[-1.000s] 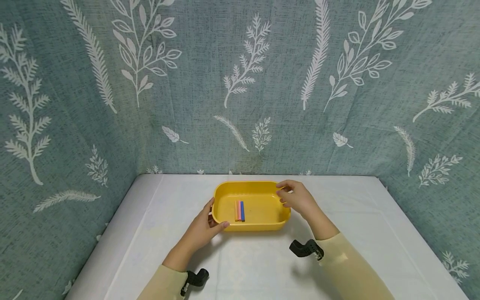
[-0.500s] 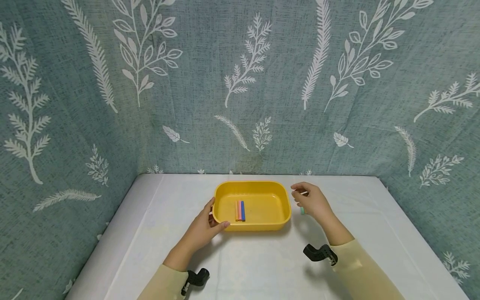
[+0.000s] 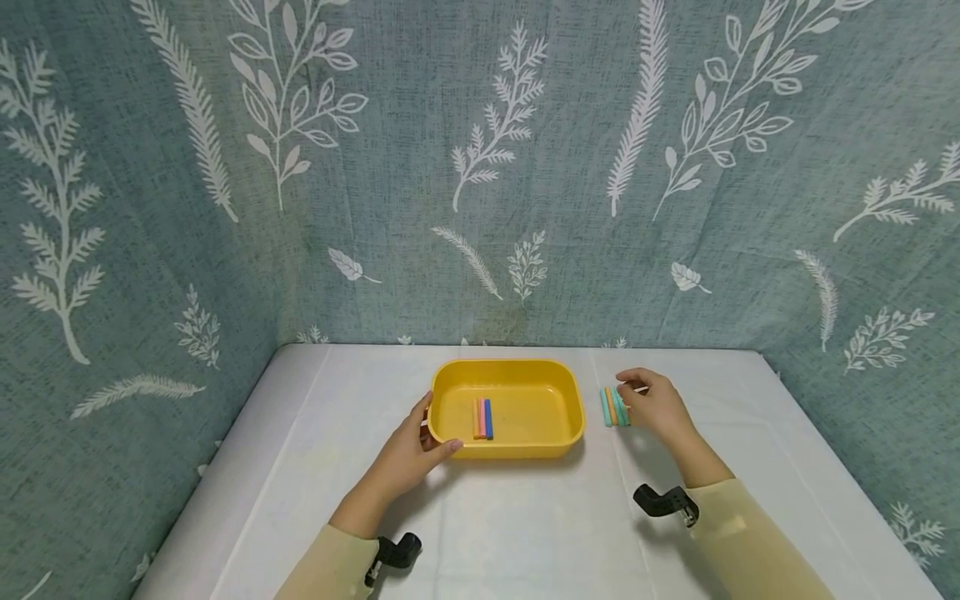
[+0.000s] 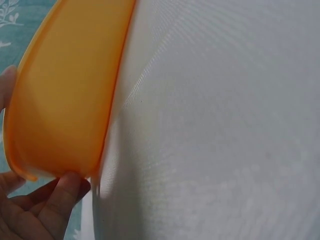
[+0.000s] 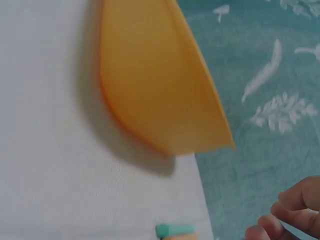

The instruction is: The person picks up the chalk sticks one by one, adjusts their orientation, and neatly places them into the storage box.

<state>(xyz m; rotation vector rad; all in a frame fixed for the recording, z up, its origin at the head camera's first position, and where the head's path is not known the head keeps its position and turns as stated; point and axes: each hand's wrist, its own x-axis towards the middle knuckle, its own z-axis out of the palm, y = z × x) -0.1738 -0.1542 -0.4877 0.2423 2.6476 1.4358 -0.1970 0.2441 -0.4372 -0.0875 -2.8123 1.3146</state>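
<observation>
A yellow plastic tray point(image 3: 536, 451) stands on the white-covered table. My left hand point(image 3: 403, 458) grips its left end, thumb on the front rim and fingers at the side. Inside the tray lie an orange, a pink and a blue chalk stick point(image 3: 489, 419), side by side. To the tray's right, green and orange chalk sticks point(image 3: 606, 408) lie in a row on the cloth, partly covered by my right hand point(image 3: 660, 412). That hand is over the row's right side, fingers loosely bent. In the right wrist view its fingers point(image 5: 300, 195) hold nothing visible, apart from a green chalk point(image 5: 175, 230).
A white cloth point(image 3: 525, 533) covers the table. Behind and at both sides hangs a teal curtain point(image 3: 405, 167) with white leaf prints. Dark camera mounts point(image 3: 667, 502) sit at both wrists.
My right hand has moved rightward from the tray's right rim to the chalk row, uncovering several sticks there. My left hand keeps its grip on the tray.
</observation>
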